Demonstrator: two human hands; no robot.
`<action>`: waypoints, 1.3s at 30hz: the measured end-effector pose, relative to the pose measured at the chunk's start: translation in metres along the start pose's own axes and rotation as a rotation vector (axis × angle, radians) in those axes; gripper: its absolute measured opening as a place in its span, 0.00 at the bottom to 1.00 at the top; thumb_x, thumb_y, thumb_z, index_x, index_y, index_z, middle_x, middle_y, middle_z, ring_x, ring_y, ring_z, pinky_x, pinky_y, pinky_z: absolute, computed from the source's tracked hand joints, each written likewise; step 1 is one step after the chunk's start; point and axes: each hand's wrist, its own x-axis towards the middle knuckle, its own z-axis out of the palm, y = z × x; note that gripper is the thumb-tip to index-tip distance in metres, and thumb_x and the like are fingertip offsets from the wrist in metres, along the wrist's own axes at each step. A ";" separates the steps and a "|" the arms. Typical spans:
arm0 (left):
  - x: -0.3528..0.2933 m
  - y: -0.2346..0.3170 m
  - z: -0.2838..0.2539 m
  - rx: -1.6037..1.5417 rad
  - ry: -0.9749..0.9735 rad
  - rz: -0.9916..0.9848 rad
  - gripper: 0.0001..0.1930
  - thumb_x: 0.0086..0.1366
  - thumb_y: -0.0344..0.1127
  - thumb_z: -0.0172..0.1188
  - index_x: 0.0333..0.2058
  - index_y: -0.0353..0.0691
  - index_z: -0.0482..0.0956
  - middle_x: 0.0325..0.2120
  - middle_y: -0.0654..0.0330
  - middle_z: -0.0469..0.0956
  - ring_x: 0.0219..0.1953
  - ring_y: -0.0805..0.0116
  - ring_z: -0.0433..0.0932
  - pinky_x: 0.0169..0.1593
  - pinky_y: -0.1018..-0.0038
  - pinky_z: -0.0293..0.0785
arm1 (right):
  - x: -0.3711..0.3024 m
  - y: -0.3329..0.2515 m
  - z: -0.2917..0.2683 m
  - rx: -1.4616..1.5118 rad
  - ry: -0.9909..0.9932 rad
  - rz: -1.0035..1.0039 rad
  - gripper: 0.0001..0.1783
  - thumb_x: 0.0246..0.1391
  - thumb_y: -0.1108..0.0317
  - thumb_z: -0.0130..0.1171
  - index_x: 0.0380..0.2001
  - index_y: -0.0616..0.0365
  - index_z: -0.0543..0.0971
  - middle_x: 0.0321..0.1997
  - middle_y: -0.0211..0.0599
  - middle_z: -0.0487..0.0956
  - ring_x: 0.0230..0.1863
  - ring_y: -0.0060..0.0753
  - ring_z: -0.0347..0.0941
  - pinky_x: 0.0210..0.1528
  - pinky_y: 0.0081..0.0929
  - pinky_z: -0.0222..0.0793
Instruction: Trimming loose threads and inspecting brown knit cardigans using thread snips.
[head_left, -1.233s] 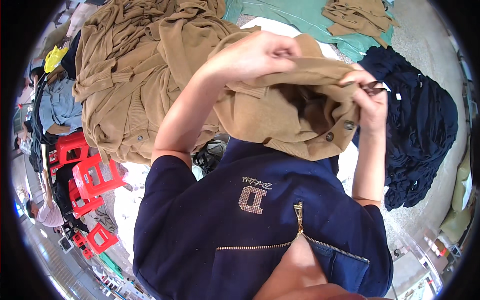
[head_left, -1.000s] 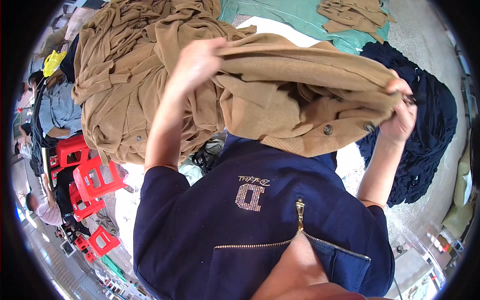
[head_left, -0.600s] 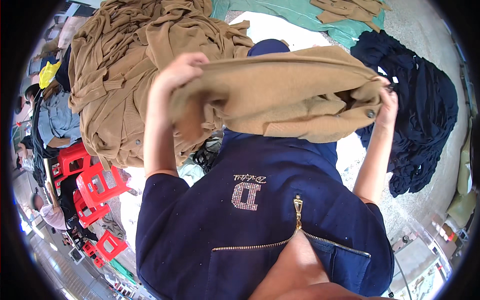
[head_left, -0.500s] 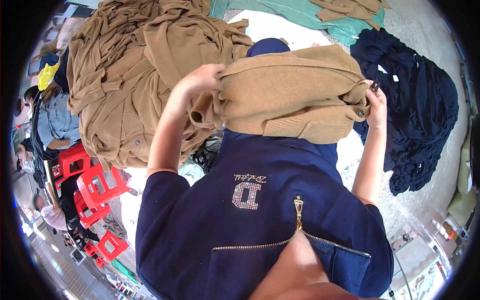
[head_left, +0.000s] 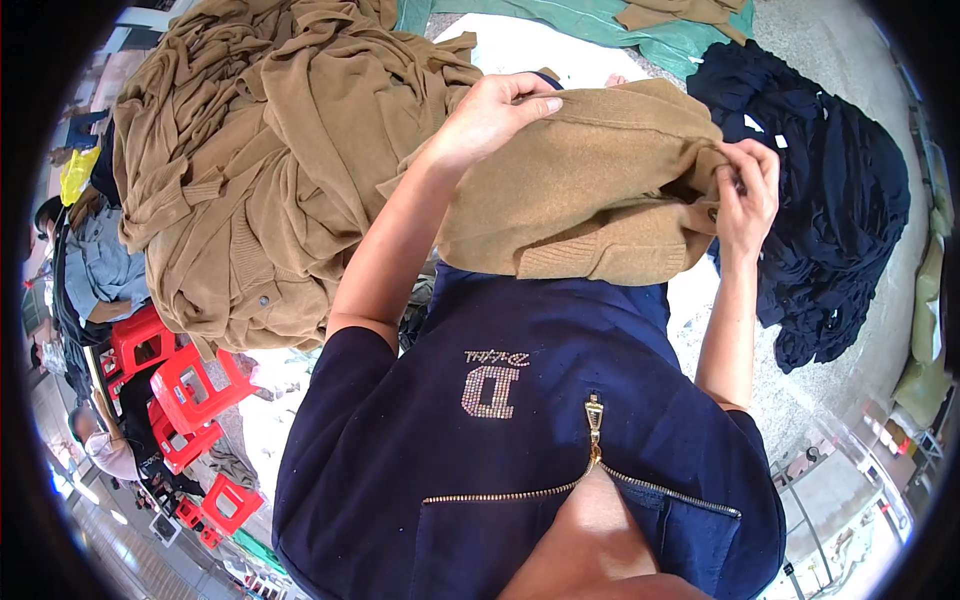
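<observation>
A brown knitted cardigan (head_left: pixel 570 190) lies across my lap, its ribbed band turned toward me and a dark button at its right end. My left hand (head_left: pixel 492 118) is closed on its far upper edge, thumb on top of the fabric. At the right end my right hand (head_left: pixel 750 200) has its fingers bent round the cardigan's gathered edge. A small dark object shows between those fingers; its kind is mostly hidden. Close by on the left rises a large heap of brown knitwear (head_left: pixel 290 130), with ribbed cuffs and a button showing.
A heap of dark navy garments (head_left: pixel 830 200) lies to the right. Green sheeting (head_left: pixel 570 18) with another brown garment (head_left: pixel 690 14) is at the far side, beside white sheeting (head_left: pixel 520 50). Red plastic stools (head_left: pixel 200 385) and a seated person (head_left: pixel 105 445) are at the left.
My left hand has moved right, from the cardigan's left end to its far upper edge. The right hand has turned, and the dark pointed object sticking out of it is now mostly hidden.
</observation>
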 end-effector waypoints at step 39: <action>-0.053 0.056 0.005 0.429 0.175 0.359 0.15 0.48 0.18 0.64 0.37 0.33 0.79 0.31 0.53 0.78 0.35 0.59 0.80 0.43 0.73 0.74 | 0.012 -0.104 0.076 0.416 -0.114 -0.276 0.09 0.43 0.78 0.60 0.29 0.59 0.70 0.31 0.40 0.70 0.31 0.50 0.72 0.30 0.39 0.68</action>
